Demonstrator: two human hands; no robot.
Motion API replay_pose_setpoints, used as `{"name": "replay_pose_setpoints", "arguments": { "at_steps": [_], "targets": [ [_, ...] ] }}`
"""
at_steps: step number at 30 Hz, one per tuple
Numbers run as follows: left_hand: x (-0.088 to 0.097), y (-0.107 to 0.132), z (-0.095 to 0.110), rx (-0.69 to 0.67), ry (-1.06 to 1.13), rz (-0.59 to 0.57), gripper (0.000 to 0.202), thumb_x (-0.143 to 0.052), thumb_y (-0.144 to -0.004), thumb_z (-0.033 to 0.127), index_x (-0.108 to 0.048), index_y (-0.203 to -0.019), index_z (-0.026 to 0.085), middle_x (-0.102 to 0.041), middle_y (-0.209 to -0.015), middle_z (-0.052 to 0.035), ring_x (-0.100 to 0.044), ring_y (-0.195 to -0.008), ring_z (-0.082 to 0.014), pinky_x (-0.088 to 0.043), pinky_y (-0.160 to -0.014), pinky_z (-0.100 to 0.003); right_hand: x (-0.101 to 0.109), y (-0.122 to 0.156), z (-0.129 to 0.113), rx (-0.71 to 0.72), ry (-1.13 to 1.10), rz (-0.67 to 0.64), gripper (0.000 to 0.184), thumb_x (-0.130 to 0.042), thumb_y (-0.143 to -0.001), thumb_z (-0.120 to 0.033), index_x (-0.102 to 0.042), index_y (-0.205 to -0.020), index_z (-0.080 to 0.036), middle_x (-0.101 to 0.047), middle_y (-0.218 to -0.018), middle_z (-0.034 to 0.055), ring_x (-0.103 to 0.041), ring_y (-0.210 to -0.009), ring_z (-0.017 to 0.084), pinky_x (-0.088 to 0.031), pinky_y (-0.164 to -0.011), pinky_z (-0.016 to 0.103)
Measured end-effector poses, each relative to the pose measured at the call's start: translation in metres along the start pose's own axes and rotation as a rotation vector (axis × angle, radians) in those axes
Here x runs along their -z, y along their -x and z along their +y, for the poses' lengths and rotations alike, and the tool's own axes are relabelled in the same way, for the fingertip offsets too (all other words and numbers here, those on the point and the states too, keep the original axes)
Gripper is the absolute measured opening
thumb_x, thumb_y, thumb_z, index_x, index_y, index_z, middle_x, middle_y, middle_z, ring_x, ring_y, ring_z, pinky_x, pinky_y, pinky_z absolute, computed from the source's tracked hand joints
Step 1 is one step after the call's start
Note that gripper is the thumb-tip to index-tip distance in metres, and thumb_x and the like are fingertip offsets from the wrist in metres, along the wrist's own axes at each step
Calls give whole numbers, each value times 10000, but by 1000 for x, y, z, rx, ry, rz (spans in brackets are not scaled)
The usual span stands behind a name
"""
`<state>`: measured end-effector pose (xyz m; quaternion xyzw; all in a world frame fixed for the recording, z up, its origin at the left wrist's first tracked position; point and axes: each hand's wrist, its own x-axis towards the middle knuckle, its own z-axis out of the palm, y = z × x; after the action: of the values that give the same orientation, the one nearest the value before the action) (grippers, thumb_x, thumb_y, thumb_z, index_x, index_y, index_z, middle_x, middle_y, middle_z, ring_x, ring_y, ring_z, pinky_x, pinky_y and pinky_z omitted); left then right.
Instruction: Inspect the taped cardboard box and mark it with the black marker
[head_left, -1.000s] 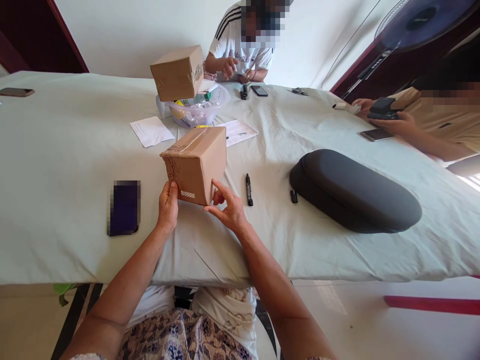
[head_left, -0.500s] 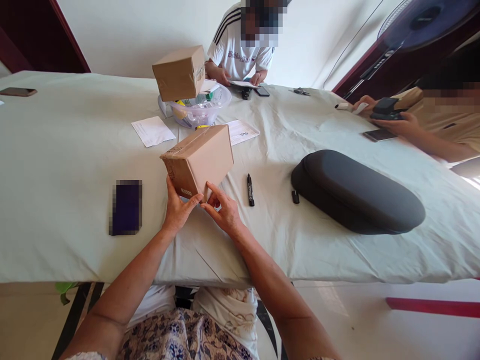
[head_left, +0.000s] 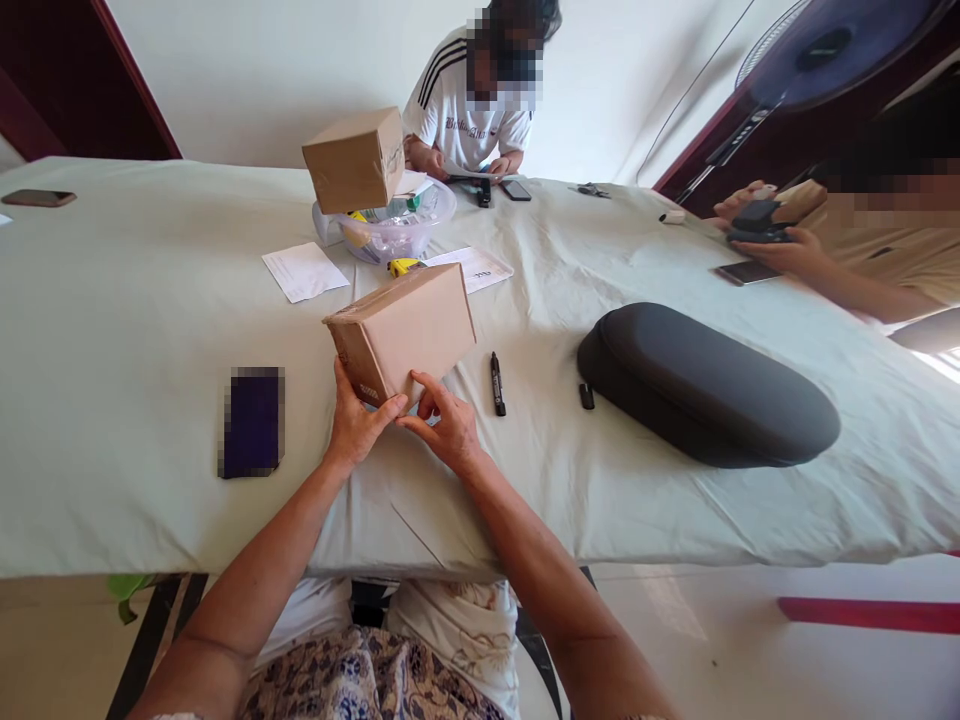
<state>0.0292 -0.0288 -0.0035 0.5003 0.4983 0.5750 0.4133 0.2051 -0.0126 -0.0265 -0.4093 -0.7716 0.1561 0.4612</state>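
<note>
A brown cardboard box (head_left: 409, 340) is tilted in front of me, with tape along its top edge and printed marks low on its left end. My left hand (head_left: 356, 420) grips the near left corner, thumb along the bottom edge. At the near bottom edge, my right hand (head_left: 444, 422) pinches the box, its index finger on the side face and its thumb close to the left thumb. Just right of the box lies an uncapped black marker pen (head_left: 498, 384). Its black cap (head_left: 586, 396) rests farther right, beside a dark grey hard case (head_left: 712, 385).
A dark purple booklet (head_left: 253, 422) lies left. Behind the box are a white paper (head_left: 304, 272), a yellow tape measure (head_left: 405, 267) and a clear basin (head_left: 439, 215) with another carton (head_left: 352, 165) on it. Two people sit at the far side and right, holding things.
The box has turned slightly, its far end swinging right and down, and the yellow tape measure shows more behind it. Both hands keep their hold. The person at right has shifted their hands.
</note>
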Motion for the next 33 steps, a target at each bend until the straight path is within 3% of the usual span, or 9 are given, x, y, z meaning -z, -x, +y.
{"name": "replay_pose_setpoints", "arguments": {
  "at_steps": [3, 9, 13, 18, 21, 25, 27, 29, 33],
  "targets": [
    [1, -2, 5, 67, 59, -51, 961, -807, -733, 492, -301, -1523, 286, -546, -1453, -131, -557, -1350, -297, -504, -1070, -445, 7, -3, 8, -35, -16, 30, 547, -703, -888, -527, -628, -1348, -239, -614, -685, -30, -548, -595, 116, -511, -641, 255],
    [6, -8, 7, 107, 133, -71, 870, -801, -718, 481, -426, -1472, 262, -640, -1326, -116, -608, -1279, -273, -527, -1036, -406, 25, -12, 25, -166, -51, 234, 373, -718, -876, -508, -730, -1158, -263, -615, -694, -27, -538, -610, 127, -496, -645, 282],
    [12, -12, 5, 91, 150, -80, 840, -780, -739, 503, -451, -1477, 271, -628, -1381, -108, -590, -1304, -274, -518, -1038, -385, 33, -16, 34, -307, -43, 352, 481, -753, -824, -526, -682, -1222, -265, -607, -726, -40, -524, -620, 121, -476, -639, 281],
    [21, -17, 3, 85, 172, -89, 769, -721, -769, 597, -504, -1435, 280, -640, -1395, -96, -623, -1242, -266, -558, -900, -342, 39, -18, 43, -457, -30, 515, 642, -811, -719, -548, -642, -1259, -245, -649, -947, 13, -555, -683, 120, -493, -655, 288],
    [29, -19, -2, 113, 122, -87, 724, -661, -789, 677, -550, -1396, 298, -661, -1362, -78, -644, -1184, -266, -558, -791, -326, 40, -19, 46, -477, -86, 518, 569, -761, -746, -576, -664, -1181, -222, -663, -1004, 45, -595, -736, 136, -508, -659, 289],
    [35, -21, -13, 162, 107, -51, 672, -581, -815, 760, -611, -1327, 326, -679, -1335, -61, -634, -1208, -281, -552, -732, -328, 40, -20, 41, -478, -195, 460, 444, -668, -813, -607, -677, -1002, -205, -658, -841, 14, -611, -747, 151, -519, -701, 294],
    [33, -21, -15, 173, 140, -31, 681, -511, -846, 789, -613, -1326, 317, -667, -1365, -64, -616, -1260, -290, -571, -804, -362, 40, -19, 37, -486, -235, 453, 424, -642, -832, -615, -668, -950, -209, -646, -804, 2, -607, -742, 150, -508, -699, 286],
    [29, -21, -14, 140, 181, -17, 705, -444, -877, 799, -607, -1347, 299, -641, -1417, -71, -573, -1344, -288, -549, -981, -416, 41, -19, 32, -486, -256, 453, 408, -629, -843, -614, -654, -910, -212, -633, -781, -5, -597, -729, 144, -493, -685, 276],
    [21, -21, -11, 48, 230, -10, 766, -356, -891, 822, -612, -1369, 280, -588, -1497, -80, -430, -1500, -261, -353, -1241, -449, 41, -20, 26, -450, -258, 449, 375, -612, -865, -594, -624, -870, -220, -588, -723, -22, -557, -679, 130, -478, -657, 264]
  ]
}}
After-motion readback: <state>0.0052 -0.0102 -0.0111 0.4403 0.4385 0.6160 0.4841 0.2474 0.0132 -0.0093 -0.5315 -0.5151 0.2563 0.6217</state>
